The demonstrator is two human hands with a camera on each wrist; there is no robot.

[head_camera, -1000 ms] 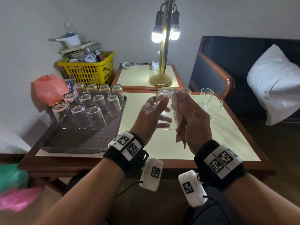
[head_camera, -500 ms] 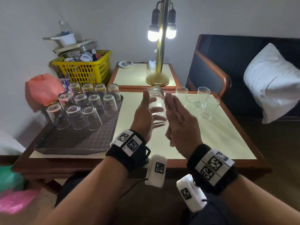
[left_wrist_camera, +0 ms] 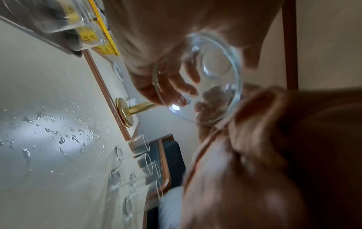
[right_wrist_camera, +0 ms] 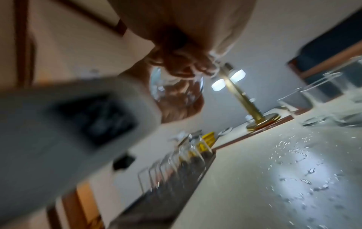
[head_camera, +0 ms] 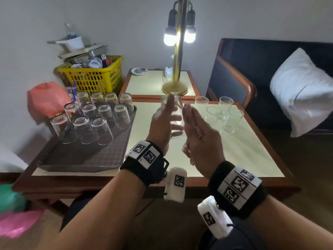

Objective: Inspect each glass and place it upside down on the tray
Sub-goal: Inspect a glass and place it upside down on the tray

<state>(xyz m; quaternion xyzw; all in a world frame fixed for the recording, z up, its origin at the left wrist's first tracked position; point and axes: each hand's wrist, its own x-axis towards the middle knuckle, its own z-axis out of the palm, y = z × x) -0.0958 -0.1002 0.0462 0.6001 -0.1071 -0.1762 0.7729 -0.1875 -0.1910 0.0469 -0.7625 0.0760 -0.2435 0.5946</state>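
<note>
My left hand (head_camera: 161,124) grips a clear glass (head_camera: 177,110) above the table, base up and mouth down, thumb along its near side and fingers curled round the far side. In the left wrist view I look into the glass (left_wrist_camera: 215,65) through its open mouth. My right hand (head_camera: 198,127) stands beside the glass on the right with its fingers straight and together; contact with the glass cannot be told. The dark tray (head_camera: 81,156) at the left carries several upside-down glasses (head_camera: 101,130) in rows at its back. Several upright glasses (head_camera: 231,120) stand at the table's far right.
Water drops (left_wrist_camera: 64,139) lie on the cream tabletop (head_camera: 243,156). A brass lamp (head_camera: 174,89) stands on a side table behind. A yellow basket (head_camera: 93,78) and a red bag (head_camera: 46,100) sit beyond the tray. A dark sofa with a white pillow (head_camera: 302,91) is to the right.
Both hands have moved a little away from me with the glass. My right hand's fingers have straightened and come off the glass, which my left hand alone now holds.
</note>
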